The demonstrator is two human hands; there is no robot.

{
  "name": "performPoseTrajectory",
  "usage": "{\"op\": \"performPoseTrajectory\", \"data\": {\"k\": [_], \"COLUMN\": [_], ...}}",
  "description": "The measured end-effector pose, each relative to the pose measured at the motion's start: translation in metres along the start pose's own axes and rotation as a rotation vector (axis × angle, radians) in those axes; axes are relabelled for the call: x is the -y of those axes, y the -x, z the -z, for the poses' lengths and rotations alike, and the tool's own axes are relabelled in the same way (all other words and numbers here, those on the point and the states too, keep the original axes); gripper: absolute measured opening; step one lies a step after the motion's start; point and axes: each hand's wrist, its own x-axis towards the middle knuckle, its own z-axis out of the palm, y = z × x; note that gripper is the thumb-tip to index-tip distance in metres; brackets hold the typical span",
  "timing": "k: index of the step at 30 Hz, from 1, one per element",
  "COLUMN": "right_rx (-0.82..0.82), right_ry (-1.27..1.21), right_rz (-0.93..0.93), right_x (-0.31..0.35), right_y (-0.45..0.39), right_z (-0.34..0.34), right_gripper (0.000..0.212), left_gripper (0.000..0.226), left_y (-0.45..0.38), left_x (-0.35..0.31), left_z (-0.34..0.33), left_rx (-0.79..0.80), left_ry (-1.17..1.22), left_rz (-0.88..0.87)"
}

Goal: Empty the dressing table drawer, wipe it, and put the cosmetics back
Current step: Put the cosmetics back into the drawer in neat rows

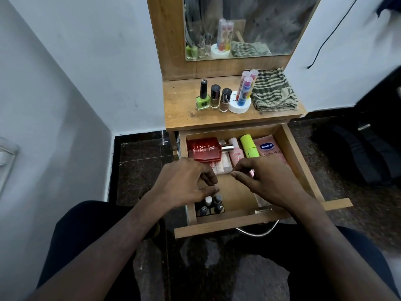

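the open drawer (297, 153) sits pulled out below the dressing table top (180, 118), with a red perfume bottle (204, 149), a pink tube (235, 152), a lime green tube (249, 146) and a pink vaseline sachet (270, 149) lying across its back. your left hand (184, 181) hovers over the near-left corner, fingers curled above a cluster of small dark-capped bottles (211, 206) (whether it grips one cannot be told). your right hand (262, 181) is over the drawer's middle, thumb and forefinger pinched together on something too small to make out. up top stand three nail polish bottles (213, 97), a white stand of coloured tubes (243, 94) and a striped cloth (273, 92).
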Motion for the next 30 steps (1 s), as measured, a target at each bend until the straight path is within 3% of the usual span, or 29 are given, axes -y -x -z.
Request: {"op": "performPoseTrajectory", "data": {"k": [4,9,13,21,25,30], "right_rx": [-0.108,-0.340,-0.506,-0.474,-0.483,-0.477], "right_ry": [-0.010,-0.125,-0.093,-0.030,-0.025,-0.096], "right_rz": [-0.007,-0.008,-0.076,-0.155,-0.139,-0.134], "right_x": [0.002,0.016,0.032,0.041,0.038,0.039], "right_y": [-0.002,-0.024,-0.058,-0.106,-0.108,-0.103], "right_z": [0.001,0.006,0.023,0.025,0.024,0.026], "right_gripper": [0.017,0.018,0.040,0.059,0.049,0.032], "left_gripper": [0.030,0.022,0.037,0.052,0.048,0.026], "left_y": [-0.001,-0.022,-0.060,-0.100,-0.105,-0.110], "left_x": [0.001,-0.002,-0.011,-0.014,-0.014,-0.015], "left_z": [0.003,0.011,0.040,0.053,0.042,0.043], "left_rx": [-0.078,-0.502,-0.732,-0.649,-0.653,-0.749], "left_ry": [0.053,0.068,-0.128,-0.473,-0.444,-0.445], "left_rz": [-0.011,-0.035,0.002,0.059,0.077,0.056]}}
